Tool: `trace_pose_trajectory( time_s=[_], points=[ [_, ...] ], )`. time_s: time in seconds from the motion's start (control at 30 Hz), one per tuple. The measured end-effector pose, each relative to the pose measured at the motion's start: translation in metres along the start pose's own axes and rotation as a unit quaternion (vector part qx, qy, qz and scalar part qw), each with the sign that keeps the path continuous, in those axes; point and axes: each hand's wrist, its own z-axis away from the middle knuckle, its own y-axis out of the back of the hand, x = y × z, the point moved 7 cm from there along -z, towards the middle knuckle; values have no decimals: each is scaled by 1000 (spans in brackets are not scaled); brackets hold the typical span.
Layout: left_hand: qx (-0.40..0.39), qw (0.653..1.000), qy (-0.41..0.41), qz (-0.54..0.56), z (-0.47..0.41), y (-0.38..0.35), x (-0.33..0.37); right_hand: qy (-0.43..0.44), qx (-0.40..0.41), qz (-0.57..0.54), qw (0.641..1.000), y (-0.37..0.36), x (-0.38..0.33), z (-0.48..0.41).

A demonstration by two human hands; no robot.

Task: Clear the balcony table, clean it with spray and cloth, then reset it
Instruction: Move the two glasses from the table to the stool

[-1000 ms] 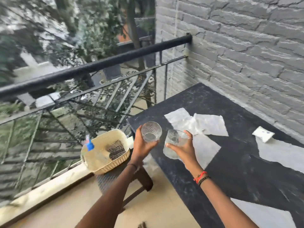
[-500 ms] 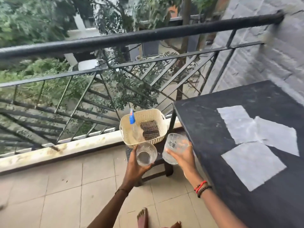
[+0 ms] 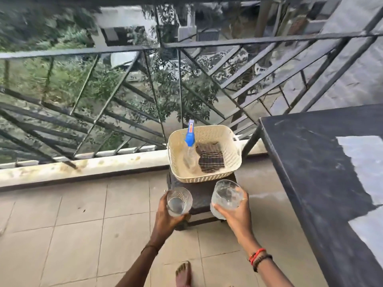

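My left hand (image 3: 165, 218) grips a clear drinking glass (image 3: 179, 200) from below and the side. A second, rounder clear glass (image 3: 227, 195) is held by my right hand (image 3: 236, 216). Both glasses hang over the near edge of a small dark stool (image 3: 202, 193). On that stool stands a cream plastic basket (image 3: 209, 179) holding a spray bottle (image 3: 189, 141) with a blue head and a folded dark striped cloth (image 3: 210, 157). The black balcony table (image 3: 310, 162) is at the right, with pale paper sheets (image 3: 364, 162) on its top.
A black metal railing (image 3: 145, 83) runs across behind the basket, above a stained pale curb (image 3: 83, 166). Beige floor tiles (image 3: 72, 224) spread to the left. My bare foot (image 3: 183, 274) shows at the bottom edge. A grey wall rises at the far right.
Both hands carried the glasses off the table leftward and now hold them over the stool in front of the basket. The view turned left and down, away from the table.
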Motion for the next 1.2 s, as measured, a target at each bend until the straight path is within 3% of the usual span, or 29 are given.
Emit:
trace_pose_trajectory(
  time_s=[0.47, 0.87, 1.2],
  points=[
    [8, 999, 11, 41, -39, -14, -65, 0, -61, 6, 998, -75, 65, -39],
    [3, 998, -16, 57, -51, -26, -65, 35, -112, 37, 992, -97, 95, -55],
    [-7, 999, 11, 51, -55, -29, -78, 49, -134, 55, 988, -105, 109, -59]
  ],
)
